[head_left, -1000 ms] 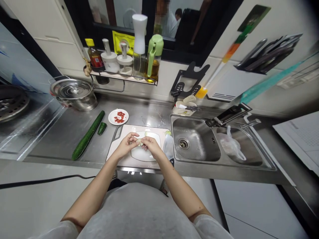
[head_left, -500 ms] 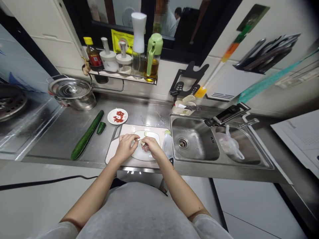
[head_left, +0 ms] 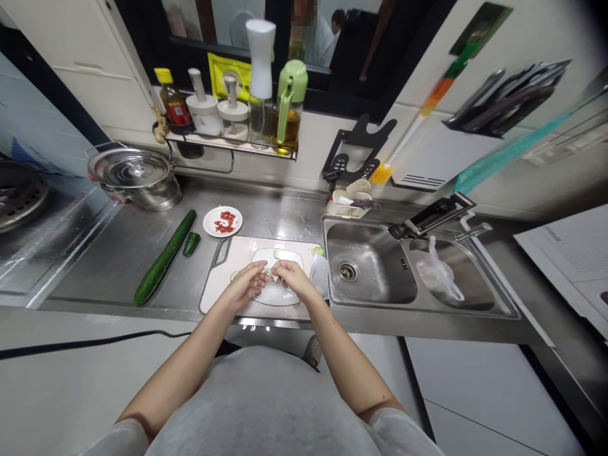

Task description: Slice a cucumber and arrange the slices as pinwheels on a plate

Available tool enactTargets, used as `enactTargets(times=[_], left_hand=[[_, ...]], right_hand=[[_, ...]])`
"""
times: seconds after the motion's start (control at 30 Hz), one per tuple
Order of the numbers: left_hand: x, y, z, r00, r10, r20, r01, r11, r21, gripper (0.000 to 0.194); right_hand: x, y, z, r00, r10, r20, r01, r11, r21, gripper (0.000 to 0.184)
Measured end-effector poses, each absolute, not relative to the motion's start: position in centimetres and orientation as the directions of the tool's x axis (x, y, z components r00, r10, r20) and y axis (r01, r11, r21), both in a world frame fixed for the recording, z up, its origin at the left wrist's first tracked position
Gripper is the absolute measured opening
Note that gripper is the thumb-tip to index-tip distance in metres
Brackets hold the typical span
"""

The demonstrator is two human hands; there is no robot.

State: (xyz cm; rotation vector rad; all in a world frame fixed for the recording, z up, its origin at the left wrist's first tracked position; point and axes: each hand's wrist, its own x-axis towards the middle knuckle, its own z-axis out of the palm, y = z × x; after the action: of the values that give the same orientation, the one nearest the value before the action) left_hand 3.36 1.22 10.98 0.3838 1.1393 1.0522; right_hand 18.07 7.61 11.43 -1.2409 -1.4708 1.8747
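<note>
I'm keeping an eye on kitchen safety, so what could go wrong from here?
The broad metal knife blade lies close beside the right hand; a careless sideways move might bring skin against it.
The small pale-green piece at that hand's fingertips could slip and drop.
The long dark-green cucumber has one end near the counter's front edge, so a bump might roll it off.

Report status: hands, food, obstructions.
Right hand pinching small pale-green piece over white plate. Left hand close beside, grip unclear. Knife right of plate, near right wrist.
</note>
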Motion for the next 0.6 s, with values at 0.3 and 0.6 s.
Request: enactTargets(times=[0.3,0.6], left_hand=[[3.8,2.1,10.1,-0.141,0.918,-0.371,-0.316,0.313,0.896,0.054],[4.0,2.9,8.6,-0.25,0.951,-0.18,-0.146,0.146,0.978,0.035]], right_hand=[[19.0,7.8,11.7,-0.475,0.785,-0.398,0.267,-0.302,-0.915,0.014],[19.2,8.3,10.6,-0.442,0.768,-0.464,0.315,-0.351,-0.882,0.012]])
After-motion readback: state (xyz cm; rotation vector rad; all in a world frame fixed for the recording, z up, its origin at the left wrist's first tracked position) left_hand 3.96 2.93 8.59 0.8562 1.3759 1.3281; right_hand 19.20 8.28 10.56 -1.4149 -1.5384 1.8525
